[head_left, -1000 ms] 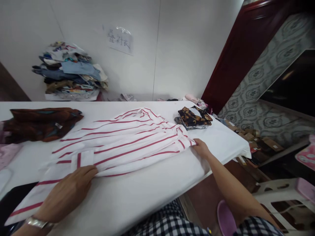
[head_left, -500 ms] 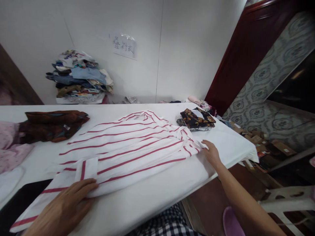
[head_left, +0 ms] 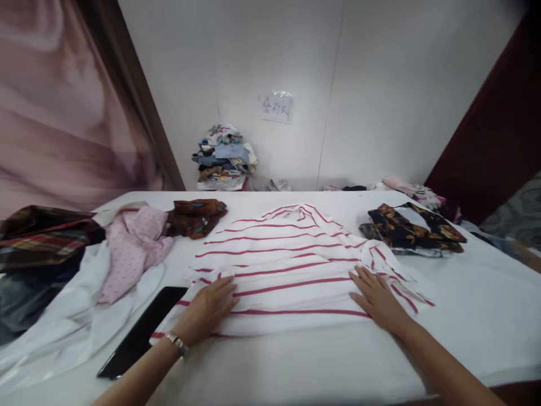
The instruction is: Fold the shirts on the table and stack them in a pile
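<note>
A white shirt with red stripes (head_left: 291, 259) lies spread on the white table (head_left: 296, 366), collar toward the wall. My left hand (head_left: 209, 307) rests flat on its near left part, fingers apart, a watch on the wrist. Flat on the near right part of the shirt lies my right hand (head_left: 378, 299), fingers spread. Neither hand grips the cloth.
A black phone (head_left: 141, 332) lies left of the shirt. Pink dotted cloth (head_left: 133, 248), white cloth (head_left: 71, 321), a plaid garment (head_left: 40, 234) and a brown garment (head_left: 196, 214) crowd the left. A folded dark floral garment (head_left: 416, 228) sits right. A clothes pile (head_left: 224, 158) stands by the wall.
The view has swung left, so the shirt is now straight ahead. My right hand moved from the shirt's right edge onto its near part; both hands now lie flat on it.
</note>
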### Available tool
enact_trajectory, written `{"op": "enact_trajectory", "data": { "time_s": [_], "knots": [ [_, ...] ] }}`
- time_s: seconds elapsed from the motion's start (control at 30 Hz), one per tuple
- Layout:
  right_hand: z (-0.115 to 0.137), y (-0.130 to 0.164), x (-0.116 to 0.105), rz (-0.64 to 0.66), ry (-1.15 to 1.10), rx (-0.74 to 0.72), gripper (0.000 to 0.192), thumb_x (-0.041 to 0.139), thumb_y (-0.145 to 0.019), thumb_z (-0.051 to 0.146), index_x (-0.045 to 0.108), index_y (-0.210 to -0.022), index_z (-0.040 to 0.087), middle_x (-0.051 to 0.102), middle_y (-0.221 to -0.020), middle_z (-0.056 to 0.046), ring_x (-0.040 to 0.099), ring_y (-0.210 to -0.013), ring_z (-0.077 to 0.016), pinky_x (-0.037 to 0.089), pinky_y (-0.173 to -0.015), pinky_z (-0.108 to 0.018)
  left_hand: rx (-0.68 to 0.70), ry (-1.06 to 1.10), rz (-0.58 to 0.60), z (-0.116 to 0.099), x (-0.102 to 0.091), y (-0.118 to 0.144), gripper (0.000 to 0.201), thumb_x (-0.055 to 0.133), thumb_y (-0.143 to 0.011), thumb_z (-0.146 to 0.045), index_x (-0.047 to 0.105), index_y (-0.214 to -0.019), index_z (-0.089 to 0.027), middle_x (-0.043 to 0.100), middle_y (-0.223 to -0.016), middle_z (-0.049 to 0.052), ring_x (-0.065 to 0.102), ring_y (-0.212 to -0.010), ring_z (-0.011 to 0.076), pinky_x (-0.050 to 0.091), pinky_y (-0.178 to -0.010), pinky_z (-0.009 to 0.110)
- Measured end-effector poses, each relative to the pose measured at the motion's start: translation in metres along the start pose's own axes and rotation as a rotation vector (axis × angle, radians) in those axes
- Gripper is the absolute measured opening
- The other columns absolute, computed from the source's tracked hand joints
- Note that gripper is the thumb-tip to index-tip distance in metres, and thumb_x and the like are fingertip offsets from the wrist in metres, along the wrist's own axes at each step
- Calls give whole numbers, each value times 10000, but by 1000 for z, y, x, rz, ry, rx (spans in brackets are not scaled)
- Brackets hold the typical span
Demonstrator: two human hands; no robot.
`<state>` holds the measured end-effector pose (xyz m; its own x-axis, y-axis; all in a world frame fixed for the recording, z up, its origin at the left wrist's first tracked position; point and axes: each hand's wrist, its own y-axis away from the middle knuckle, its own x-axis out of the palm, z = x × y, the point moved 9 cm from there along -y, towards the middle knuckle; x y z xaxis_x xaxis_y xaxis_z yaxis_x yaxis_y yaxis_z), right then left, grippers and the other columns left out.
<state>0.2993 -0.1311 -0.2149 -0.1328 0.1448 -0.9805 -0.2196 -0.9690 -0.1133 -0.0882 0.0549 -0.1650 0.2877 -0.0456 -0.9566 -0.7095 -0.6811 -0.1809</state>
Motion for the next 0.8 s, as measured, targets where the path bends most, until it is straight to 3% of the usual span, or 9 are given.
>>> {"op": "enact_trajectory", "data": {
  "time_s": [0.1, 0.23, 0.33, 0.5, 0.67, 0.73, 0.8],
  "knots": [
    [-4, 2, 3, -28, 18, -11, 600, 360, -906, 576, 371, -1430, 284, 270, -1520, -54, 226, -1407, -287, 232, -1106, -568, -138, 51, -24, 16, -20, -29, 458, 413, -878, -522, 643, -1139, -224, 588, -1309, 80, 546, -1201, 237, 437, -1025, 386],
    [-4, 2, 5, -52, 34, -41, 594, 390, -890, 577, 374, -1425, 319, 275, -1516, -34, 249, -1396, -303, 255, -1094, -582, -246, 53, -50, 33, -34, -100, 412, 427, -877, -467, 635, -1118, -206, 618, -1262, 74, 587, -1124, 225, 446, -979, 338],
    [-4, 3, 7, -75, 42, -66, 604, 408, -884, 568, 333, -1440, 341, 255, -1520, -20, 255, -1393, -305, 260, -1093, -583, -324, 24, -14, 45, -27, -162, 418, 412, -890, -438, 617, -1150, -183, 622, -1248, 96, 595, -1099, 229, 435, -960, 325],
    [-3, 5, 6, -96, 35, -79, 647, 449, -873, 545, 244, -1463, 379, 234, -1522, 4, 267, -1386, -320, 267, -1090, -593, -400, -32, 17, 52, 3, -251, 495, 416, -882, -474, 543, -1254, -173, 551, -1333, 145, 523, -1196, 271, 409, -958, 360],
    [0, 3, 2, -67, 15, -55, 647, 455, -872, 545, 239, -1461, 389, 231, -1521, 18, 261, -1389, -317, 240, -1109, -585, -502, -110, 84, 60, 28, -298, 417, 573, -789, -368, 613, -1133, -137, 616, -1190, 229, 560, -1113, 358, 421, -884, 468],
    [1, 2, 1, -49, 2, -38, 636, 451, -880, 536, 245, -1462, 382, 223, -1525, 15, 245, -1395, -316, 222, -1115, -584, -494, -125, 79, 56, 23, -309, 326, 569, -785, -320, 654, -1044, -142, 632, -1153, 227, 572, -1085, 361, 414, -875, 483],
    [1, 2, 1, -30, -15, -21, 620, 442, -891, 528, 254, -1462, 375, 215, -1530, 9, 226, -1403, -311, 202, -1121, -583, -445, -127, 25, 44, 2, -317, 304, 518, -817, -319, 657, -1031, -154, 620, -1183, 207, 562, -1100, 340, 410, -878, 462]
  ]
}}
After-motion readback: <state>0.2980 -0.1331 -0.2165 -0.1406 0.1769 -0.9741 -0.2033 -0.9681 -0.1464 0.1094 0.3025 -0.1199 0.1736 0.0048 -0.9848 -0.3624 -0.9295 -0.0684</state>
